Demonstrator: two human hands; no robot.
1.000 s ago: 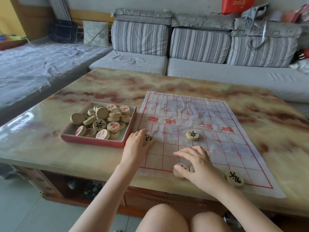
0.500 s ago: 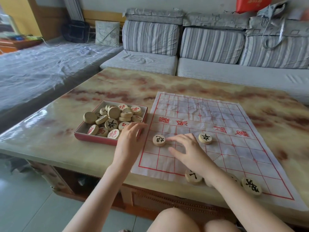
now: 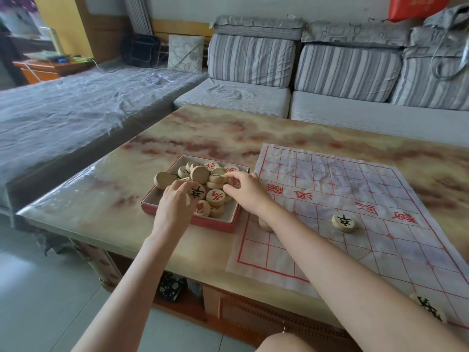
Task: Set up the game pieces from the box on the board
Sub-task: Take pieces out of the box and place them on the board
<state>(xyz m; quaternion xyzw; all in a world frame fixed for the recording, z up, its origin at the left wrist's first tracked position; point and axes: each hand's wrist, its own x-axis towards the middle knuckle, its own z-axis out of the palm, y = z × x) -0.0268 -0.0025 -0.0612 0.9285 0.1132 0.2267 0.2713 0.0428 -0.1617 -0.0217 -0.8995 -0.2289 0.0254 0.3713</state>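
Head: left hand (image 3: 177,201), right hand (image 3: 245,191) moved from board (image 3: 355,189) to box (image 3: 212,223).

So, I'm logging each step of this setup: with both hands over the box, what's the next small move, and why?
Likely the left hand lifts the black-marked piece it touches out of the box and sets it on the board: most pieces lie heaped in the box, while few sit on the board.

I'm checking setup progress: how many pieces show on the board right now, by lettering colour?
Black pieces: 2
Half-hidden piece, colour unseen behind the right arm: 1
Total showing on the board: 3
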